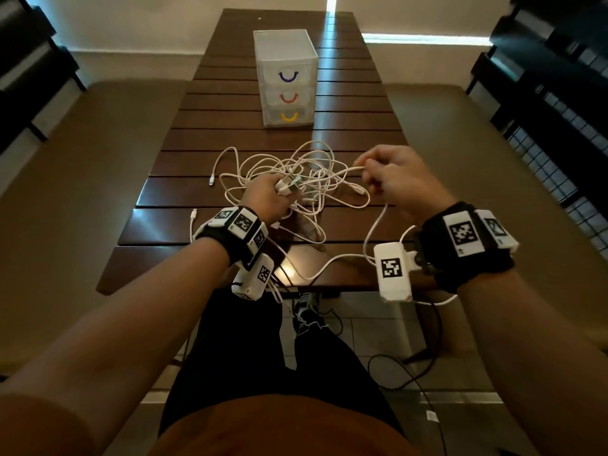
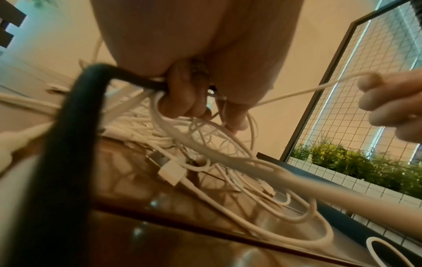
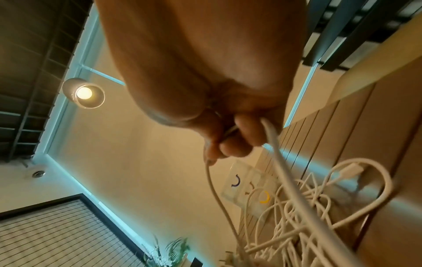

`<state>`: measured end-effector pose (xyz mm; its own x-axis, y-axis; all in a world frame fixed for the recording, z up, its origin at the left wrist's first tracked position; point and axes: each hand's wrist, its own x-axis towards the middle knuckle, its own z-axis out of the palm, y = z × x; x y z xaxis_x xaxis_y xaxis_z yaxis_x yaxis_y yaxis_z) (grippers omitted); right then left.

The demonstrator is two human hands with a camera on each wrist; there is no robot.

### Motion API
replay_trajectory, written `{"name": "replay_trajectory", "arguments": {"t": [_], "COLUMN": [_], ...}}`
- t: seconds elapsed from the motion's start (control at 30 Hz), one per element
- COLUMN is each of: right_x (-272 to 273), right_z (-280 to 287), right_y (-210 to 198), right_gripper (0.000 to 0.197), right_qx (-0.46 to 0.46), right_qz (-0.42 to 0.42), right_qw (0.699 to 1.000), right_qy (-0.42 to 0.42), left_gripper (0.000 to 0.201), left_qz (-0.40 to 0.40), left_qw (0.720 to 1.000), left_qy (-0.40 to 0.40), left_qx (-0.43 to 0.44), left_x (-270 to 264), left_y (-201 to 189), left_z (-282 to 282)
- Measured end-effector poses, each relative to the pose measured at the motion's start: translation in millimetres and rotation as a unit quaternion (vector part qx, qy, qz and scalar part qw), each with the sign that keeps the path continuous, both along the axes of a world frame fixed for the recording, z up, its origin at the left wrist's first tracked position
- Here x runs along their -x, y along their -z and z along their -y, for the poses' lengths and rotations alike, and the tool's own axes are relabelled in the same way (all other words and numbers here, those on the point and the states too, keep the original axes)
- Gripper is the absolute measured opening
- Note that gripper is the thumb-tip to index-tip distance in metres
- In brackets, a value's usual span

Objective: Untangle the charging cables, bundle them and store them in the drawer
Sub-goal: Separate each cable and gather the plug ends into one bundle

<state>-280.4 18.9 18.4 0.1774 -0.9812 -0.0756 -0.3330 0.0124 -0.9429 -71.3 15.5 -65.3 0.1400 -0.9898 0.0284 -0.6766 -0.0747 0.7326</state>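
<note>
Between the two grips, on the dark slatted desk point(image 1: 230, 238), the white charging cables point(image 1: 316, 179) lie in one loose knot: the left hand point(image 1: 268, 199) is curled round a small clutch of plugs and cord at its middle, and the right hand point(image 1: 399, 179) pinches a single strand drawn out sideways from the heap. Judging by this, the job is barely begun (untangling only, nothing bundled), and the little plastic drawer unit point(image 1: 285, 77) beyond both grips has all three drawers closed. No brand or readable writing shows; only black-and-white square marker tags point(image 1: 391, 267) on the wrist gear.
</note>
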Motion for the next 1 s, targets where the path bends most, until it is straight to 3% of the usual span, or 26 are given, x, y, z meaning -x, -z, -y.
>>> {"name": "replay_trajectory", "arguments": {"t": [0.07,0.13,0.2,0.3,0.37,0.53,0.67,0.77,0.83,0.9,1.0], "right_x": [11,10,-7,-37,-43,-31,5,43,74,107,152], "right_z": [4,5,2,3,9,20,14,8,0,-10,-36], "right_y": [10,18,24,32,35,22,-1,-11,0,20,66], "right_gripper": [0.025,0.022,0.034,0.028,0.019,0.026,0.028,0.03,0.027,0.024,0.029], "right_qx": [0.046,0.125,0.212,0.188,0.155,0.199,0.2,0.141,0.108,0.059,-0.052], "right_qz": [-0.169,-0.341,-0.384,-0.414,-0.383,-0.151,-0.02,-0.018,-0.081,-0.117,-0.116], "right_qw": [0.983,0.926,0.897,0.885,0.902,0.968,0.974,0.981,0.978,0.971,0.957], "right_qy": [0.049,0.103,0.045,-0.097,-0.121,-0.012,0.105,0.132,0.161,0.2,0.262], "left_gripper": [0.013,0.017,0.02,0.024,0.031,0.027,0.024,0.029,0.03,0.027,0.035], "left_qz": [0.006,0.021,0.02,0.029,0.002,-0.03,0.004,-0.048,-0.05,-0.071,-0.173], "left_qw": [1.0,0.999,0.999,0.998,0.998,0.999,0.999,0.998,0.996,0.989,0.962], "left_qy": [0.003,0.018,0.034,0.038,0.034,0.023,0.006,0.01,0.063,0.13,0.21], "left_qx": [0.018,0.03,0.033,0.052,0.048,-0.003,-0.037,-0.025,-0.029,-0.026,-0.008], "left_x": [1,4,11,17,15,3,1,5,13,26,52], "left_y": [-4,-6,-10,-14,-10,-7,-4,-6,-16,-35,-64], "left_z": [1,2,0,-1,0,-4,-3,-3,-7,-15,-31]}}
